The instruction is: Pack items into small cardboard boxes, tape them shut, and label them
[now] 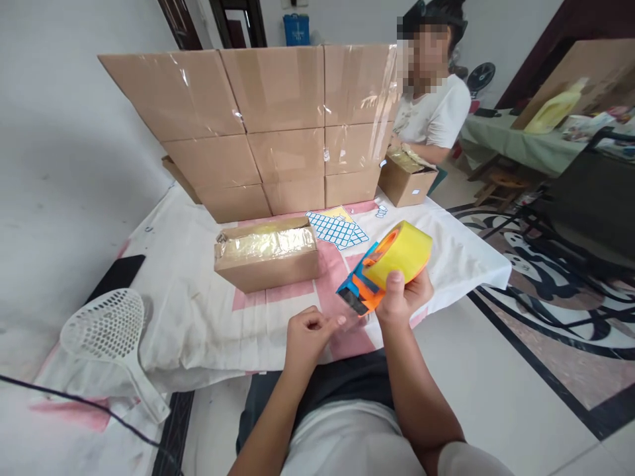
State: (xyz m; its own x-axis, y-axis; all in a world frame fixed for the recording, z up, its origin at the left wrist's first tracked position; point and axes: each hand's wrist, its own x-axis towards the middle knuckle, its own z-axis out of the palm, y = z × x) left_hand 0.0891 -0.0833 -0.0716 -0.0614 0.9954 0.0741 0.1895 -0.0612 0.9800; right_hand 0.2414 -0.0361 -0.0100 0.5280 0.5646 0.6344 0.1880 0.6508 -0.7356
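Note:
My right hand [404, 297] grips an orange and blue tape dispenser [364, 291] that carries a yellow tape roll [403, 253]. It is held above the cloth's near edge. My left hand [310, 334] is closed in a pinch just left of the dispenser's mouth, fingertips at the clear tape end. A small cardboard box [268, 254] with shiny tape across its top lies on the pink and white cloth [198, 317], a little beyond my left hand.
A wall of stacked taped cartons [278, 125] stands behind the box. Sticker sheets [340, 228] lie beside it. Another person in a white shirt [434, 116] sits at the back right handling a box [407, 178]. A white plastic fan [112, 337] lies at the left.

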